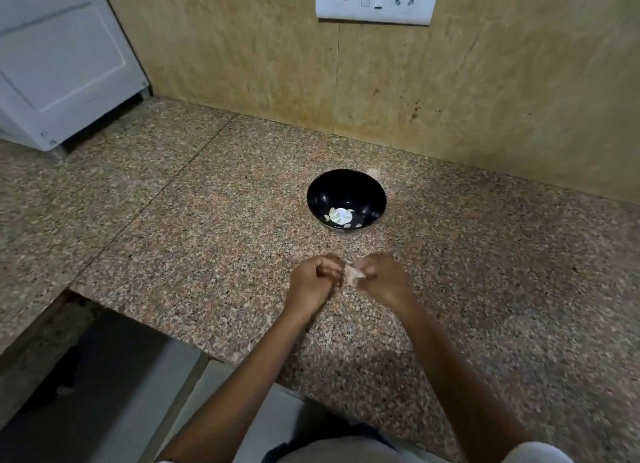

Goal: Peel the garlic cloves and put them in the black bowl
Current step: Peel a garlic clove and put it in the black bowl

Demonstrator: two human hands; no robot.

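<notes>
1. Pinching one garlic clove (354, 276) between them, left hand (311, 280) and right hand (385, 278) both curl tight on it, at 6 o'clock from the black bowl (320, 194).
2. I worry the skin gives suddenly and the clove flicks off the counter (207, 220).
3. Its edge drops away at 7 o'clock; I have open counter toward 3 o'clock.

- speckled pinkish granite counter (207, 220), seam running across it
- yellowish-beige tile wall (242, 46), kinda stained
- white socket plate (377, 0) up top
- white appliance (62, 64) far left
</notes>
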